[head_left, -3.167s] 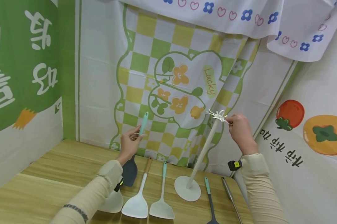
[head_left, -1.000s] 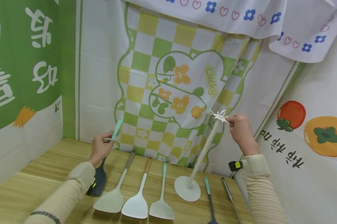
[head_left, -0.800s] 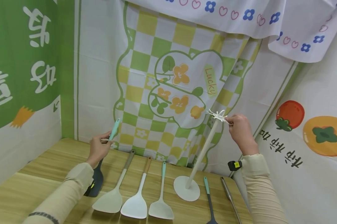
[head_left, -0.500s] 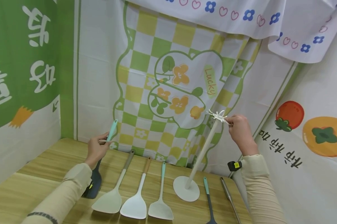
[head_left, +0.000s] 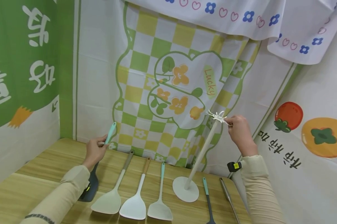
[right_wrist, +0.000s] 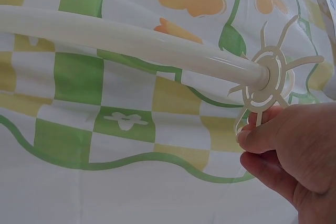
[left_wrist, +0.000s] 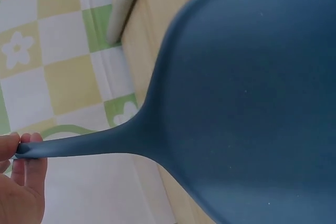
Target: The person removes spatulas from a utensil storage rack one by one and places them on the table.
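Observation:
My left hand (head_left: 95, 151) pinches the mint handle of a dark blue-grey spatula (head_left: 91, 183), held upright at the left of the row. In the left wrist view the broad blade of this spatula (left_wrist: 247, 98) fills the right side, the fingers (left_wrist: 34, 174) gripping the far end of its neck. My right hand (head_left: 241, 133) pinches one hook of the white rack top (head_left: 219, 117), on a tall white stand (head_left: 201, 152) with a round base. The right wrist view shows the hooked ring (right_wrist: 269, 77) on the pole's end, thumb and fingers at its lower hooks.
On the wooden table (head_left: 45, 174) lie a pale green turner (head_left: 109, 200), a white turner with brown handle (head_left: 134, 205) and a beige turner with mint handle (head_left: 160, 209). Right of the stand are a dark mint-handled utensil (head_left: 208, 202) and a metal-handled one (head_left: 227, 193). A checked curtain (head_left: 140, 77) hangs behind.
My left hand has carried the dark spatula leftward and slightly down, past the pale green turner, uncovering that turner. The right hand stays on the rack's hook.

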`<state>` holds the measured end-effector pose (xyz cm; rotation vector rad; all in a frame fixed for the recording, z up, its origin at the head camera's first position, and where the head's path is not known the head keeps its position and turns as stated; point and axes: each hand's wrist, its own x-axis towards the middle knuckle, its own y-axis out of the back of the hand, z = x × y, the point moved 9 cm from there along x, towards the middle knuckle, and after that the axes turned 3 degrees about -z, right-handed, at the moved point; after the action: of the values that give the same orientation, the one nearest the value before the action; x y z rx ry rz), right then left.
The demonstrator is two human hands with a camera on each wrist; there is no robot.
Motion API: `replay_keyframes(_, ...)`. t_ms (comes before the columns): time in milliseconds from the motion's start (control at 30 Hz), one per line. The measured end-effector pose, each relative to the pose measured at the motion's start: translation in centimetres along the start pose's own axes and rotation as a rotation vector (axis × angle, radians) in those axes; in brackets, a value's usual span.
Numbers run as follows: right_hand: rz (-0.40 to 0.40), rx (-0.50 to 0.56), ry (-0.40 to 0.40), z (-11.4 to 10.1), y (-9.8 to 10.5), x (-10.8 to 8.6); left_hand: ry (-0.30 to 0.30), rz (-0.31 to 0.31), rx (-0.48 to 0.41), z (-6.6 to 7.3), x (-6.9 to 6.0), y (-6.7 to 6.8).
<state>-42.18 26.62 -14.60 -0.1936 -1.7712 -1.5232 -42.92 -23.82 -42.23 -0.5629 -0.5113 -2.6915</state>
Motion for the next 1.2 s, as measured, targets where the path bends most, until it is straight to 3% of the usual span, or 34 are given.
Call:
replay_keyframes(267,-0.003,0.005,-0.010,0.3,-0.3,-0.3,-0.081,-0.007,0.053,-0.7,0.0,-0.7)
replay_keyframes(400,-0.001,0.007,-0.011,0.4,-0.3,-0.3,-0.083,-0.001,0.086,-1.1,0.1,-1.0)
replay_keyframes(867,0.018,0.010,0.004,0.2,-0.1,-0.3,-0.101,-0.073,0.216,-3.1,0.5,-2.3)
replay_keyframes(1200,0.025,0.010,0.003,0.2,-0.1,0.1,-0.049,-0.200,0.309,-4.6,0.5,-3.7)
